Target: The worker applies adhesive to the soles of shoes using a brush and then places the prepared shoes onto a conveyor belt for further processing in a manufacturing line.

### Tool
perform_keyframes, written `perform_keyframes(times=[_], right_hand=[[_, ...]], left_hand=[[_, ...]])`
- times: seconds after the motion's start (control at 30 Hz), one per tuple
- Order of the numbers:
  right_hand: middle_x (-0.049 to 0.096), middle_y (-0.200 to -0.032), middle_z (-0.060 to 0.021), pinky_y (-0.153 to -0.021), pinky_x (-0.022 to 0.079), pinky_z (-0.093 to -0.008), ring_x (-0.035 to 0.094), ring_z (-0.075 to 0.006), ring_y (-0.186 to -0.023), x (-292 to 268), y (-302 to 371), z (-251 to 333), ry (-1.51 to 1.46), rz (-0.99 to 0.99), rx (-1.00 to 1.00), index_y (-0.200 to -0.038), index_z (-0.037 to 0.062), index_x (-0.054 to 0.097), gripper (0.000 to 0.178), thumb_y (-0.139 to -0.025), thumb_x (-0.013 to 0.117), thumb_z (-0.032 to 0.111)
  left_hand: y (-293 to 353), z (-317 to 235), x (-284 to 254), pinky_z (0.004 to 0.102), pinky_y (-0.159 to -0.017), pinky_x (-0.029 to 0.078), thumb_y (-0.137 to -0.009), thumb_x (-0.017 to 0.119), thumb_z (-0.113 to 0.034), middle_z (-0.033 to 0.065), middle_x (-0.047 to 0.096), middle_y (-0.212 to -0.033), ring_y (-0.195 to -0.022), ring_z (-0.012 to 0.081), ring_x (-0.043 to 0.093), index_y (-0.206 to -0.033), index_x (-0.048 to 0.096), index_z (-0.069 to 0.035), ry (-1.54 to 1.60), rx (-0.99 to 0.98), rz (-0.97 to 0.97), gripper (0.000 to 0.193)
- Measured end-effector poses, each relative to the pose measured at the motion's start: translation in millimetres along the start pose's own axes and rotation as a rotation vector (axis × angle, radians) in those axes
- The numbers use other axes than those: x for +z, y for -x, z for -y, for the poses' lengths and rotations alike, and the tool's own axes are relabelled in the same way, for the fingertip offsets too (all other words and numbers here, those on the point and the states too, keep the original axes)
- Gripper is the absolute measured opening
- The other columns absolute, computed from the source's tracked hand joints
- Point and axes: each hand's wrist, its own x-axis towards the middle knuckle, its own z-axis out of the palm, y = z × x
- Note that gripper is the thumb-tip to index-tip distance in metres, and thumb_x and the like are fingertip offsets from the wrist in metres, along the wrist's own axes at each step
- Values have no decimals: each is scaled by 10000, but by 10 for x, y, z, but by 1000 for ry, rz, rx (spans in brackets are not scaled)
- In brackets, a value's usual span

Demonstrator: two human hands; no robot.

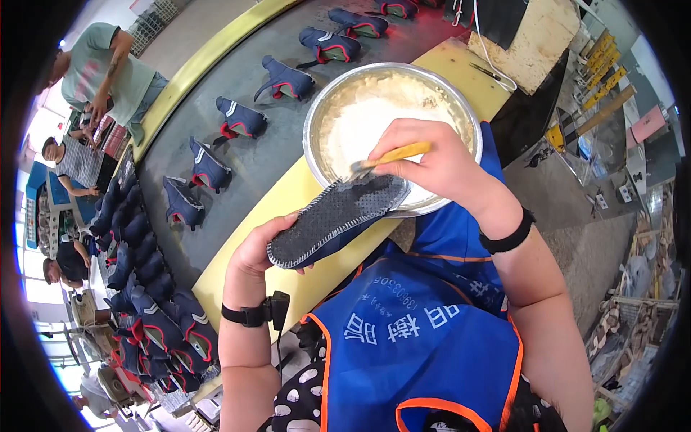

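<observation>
- We see a dark shoe upper (317,225) tilted sole-up above the yellow table (241,277), its far end reaching over the near rim of a metal bowl (471,119).
- The left hand (253,248) grips the shoe upper's near end, thumb along the edge and fingers curled beneath. Since we see support at this end only, the free end could dip or twist if the brush presses hard.
- The right hand (440,162) pinches the yellow handle of a brush (405,153) between thumb and fingers; the bristles meet the sole near its far end. A slip of this pinch could, we judge, drop the brush into the white substance (353,129) below.
- A darker, seemingly damp patch marks the sole beside the bristles, while the rest looks dry; uneven strokes could leave it patchy.
- Pale stitching rings the sole. An overloaded brush, or a stroke straying past this line, could smear the fabric side.
- The bowl's near rim lies close to the blue apron (414,288); a nudge from the body could shift it. We cannot tell how firmly it sits.
- A cable (279,349) hangs from the left wristband (252,315) and might snag during a wide reach.
</observation>
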Motion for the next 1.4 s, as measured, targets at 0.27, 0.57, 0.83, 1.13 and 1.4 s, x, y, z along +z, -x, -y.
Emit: perform_keyframes(times=[0.27, 0.57, 0.83, 1.13, 1.4], right_hand=[[730, -847, -62, -690, 540, -276, 689, -119, -760, -145, 194, 142, 350, -284, 469, -955, 1, 714, 116, -899, 787, 72], [685, -765, -100, -626, 521, -314, 672, -213, -652, 334, 376, 479, 272, -303, 249, -876, 19, 663, 144, -899, 772, 110], [568, -821, 33, -631, 431, -248, 526, -50, -745, -246, 704, 143, -69, -448, 431, -899, 29, 611, 82, -962, 663, 37], [468, -750, 58, -598, 318, -209, 405, -30, -657, -718, 821, -209, -49, -668, 562, -874, 113, 552, 193, -1046, 613, 175], [466, -739, 47, -588, 314, -195, 407, -31, -646, -592, 761, -296, 20, -554, 550, -861, 93, 531, 206, -1054, 586, 141]], left_hand=[[171, 229, 146, 360, -969, 532, -984, 571, -358, 196, 605, -1420, -1176, 260, 664, -1534, 394, 90, -131, 175, 9, 731], [393, 477, 307, 329, -1161, 396, -981, 580, -323, 174, 550, -1500, -1366, 219, 542, -1549, 396, 67, -143, 270, -30, 713], [284, 692, 322, 368, -1032, 549, -1052, 543, -355, 178, 603, -1433, -1245, 233, 641, -1511, 433, 46, 179, 197, 16, 620], [1134, 831, -361, 563, -862, 599, -1015, 489, -437, 259, 609, -1368, -1118, 450, 676, -1453, 492, 29, 612, 720, -191, 639], [1492, 243, -1791, 499, -632, 536, -922, 722, -234, 73, 668, -1160, -856, 316, 699, -1623, 243, -382, 331, 685, -978, 862]])
